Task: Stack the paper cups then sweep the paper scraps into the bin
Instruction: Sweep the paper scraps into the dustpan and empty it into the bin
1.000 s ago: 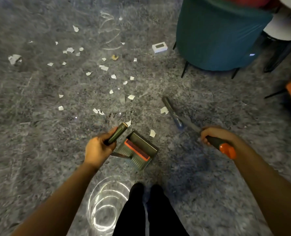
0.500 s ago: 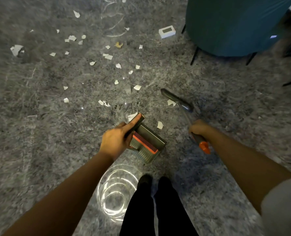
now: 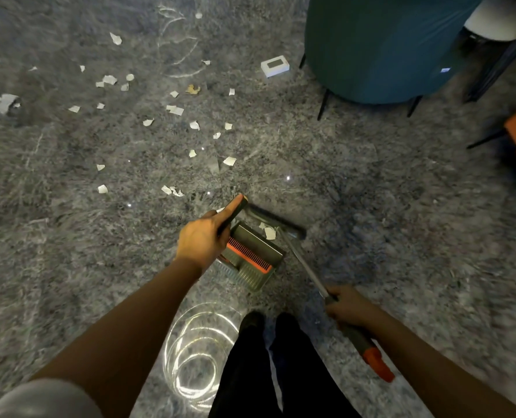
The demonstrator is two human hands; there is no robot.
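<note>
Dustpan [image 3: 252, 257] is held low on the carpet [image 3: 401, 236] by the left hand [image 3: 201, 244], fingers wrapped round the handle, forefinger laid straight along it. The brush [image 3: 277, 221] is gripped by its long handle in the right hand [image 3: 345, 306]; its head is set across the far lip of the pan, with two scraps [image 3: 269, 232] caught at the mouth. Most paper scraps [image 3: 175, 110] are scattered far left, well apart from the pan. No bin or cups are seen.

Risks noted:
- Light scraps are likely to be flicked past the pan, or snagged in the pile, if the stroke is made fast.
- Scraps may be pushed underneath if the lip is lifted.
- The white box [image 3: 275, 66] near the armchair [image 3: 371, 55] could be swept up by mistake.
</note>
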